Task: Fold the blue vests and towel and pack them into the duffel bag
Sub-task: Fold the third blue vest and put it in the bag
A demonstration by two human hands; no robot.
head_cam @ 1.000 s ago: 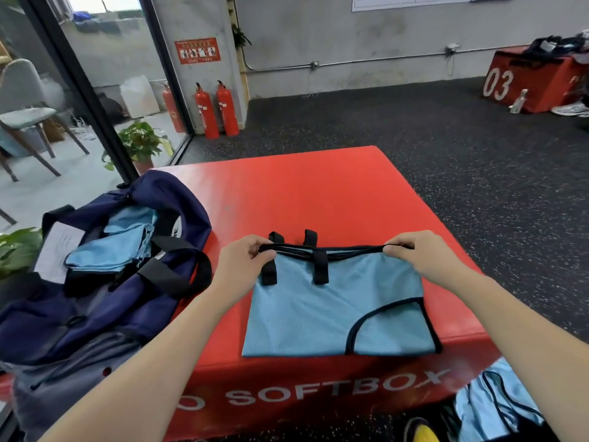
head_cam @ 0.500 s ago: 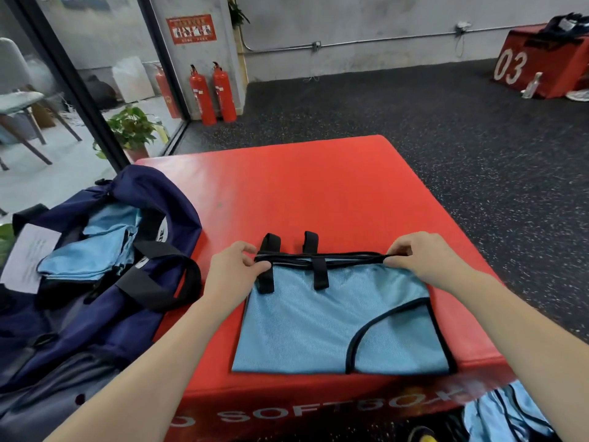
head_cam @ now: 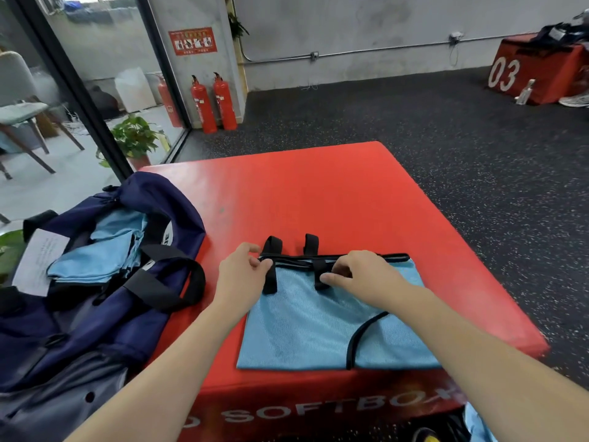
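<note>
"SOFTBOX" runs along the red bench (head_cam: 318,199) front at bottom centre, and a far box (head_cam: 538,68) upper right reads "03". On the bench lies the folded vest (head_cam: 318,330); the left hand (head_cam: 240,275) pinches its left top edge, while the right hand (head_cam: 366,275) has slid from the right corner to centre, fingers curled at a strap. The bag (head_cam: 95,282), left, holds blue cloth.

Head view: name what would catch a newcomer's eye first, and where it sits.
A light blue vest with black trim lies folded flat on the near part of a big red soft box. Both hands, left hand and right hand, work its far edge. Left of it, an open navy duffel bag already holds blue fabric.
</note>
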